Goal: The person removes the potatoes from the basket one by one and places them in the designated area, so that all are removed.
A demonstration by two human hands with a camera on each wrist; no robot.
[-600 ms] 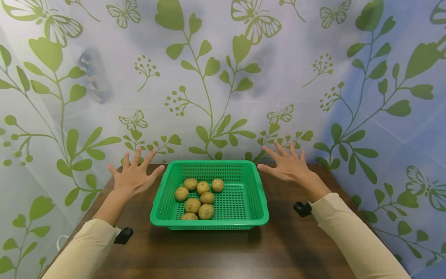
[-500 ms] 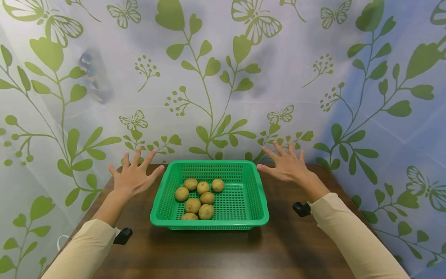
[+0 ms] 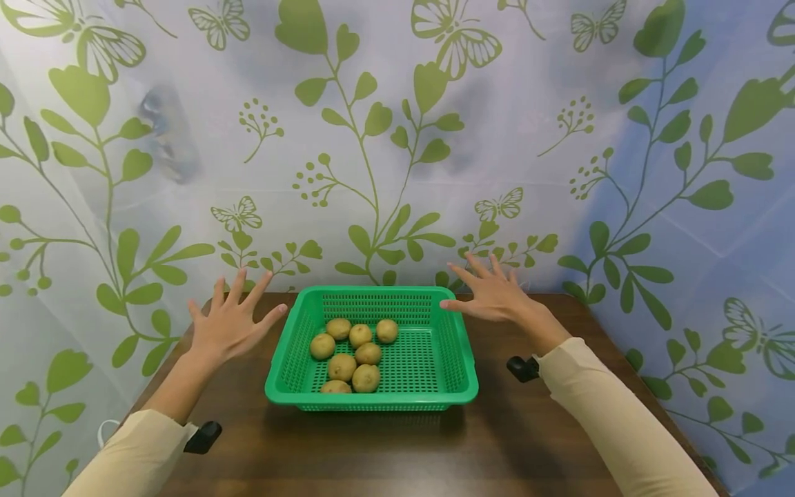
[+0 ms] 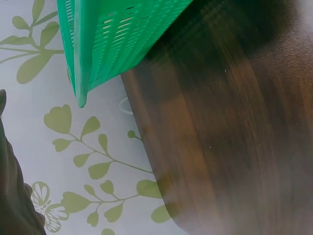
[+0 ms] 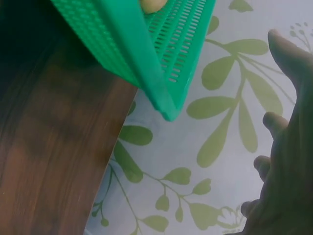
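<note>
A green plastic basket [image 3: 373, 398] with slotted walls stands on the dark wooden table, and several potatoes [image 3: 342, 366] lie mostly in its left half. To the basket's left, my left hand [image 3: 226, 330] hovers with fingers spread, holding nothing. On the other side my right hand [image 3: 495, 295] is also spread and bare, its thumb over the basket's right rim in the head view; contact cannot be made out. The left wrist view catches only an edge of the left hand [image 4: 14, 191]. In the right wrist view the right hand [image 5: 293, 142] shows thumb and fingertips, apart from the basket.
The wooden table [image 3: 397, 462] extends in front of the basket. Behind it hangs a pale curtain [image 3: 397, 159] printed with green leaves and butterflies. A black wrist mount [image 3: 203, 437] sticks out from the left sleeve, another black mount [image 3: 522, 369] from the right.
My right hand has moved left, its thumb now over the basket's right rim. The left hand has shifted slightly left and down. Basket and potatoes stay put.
</note>
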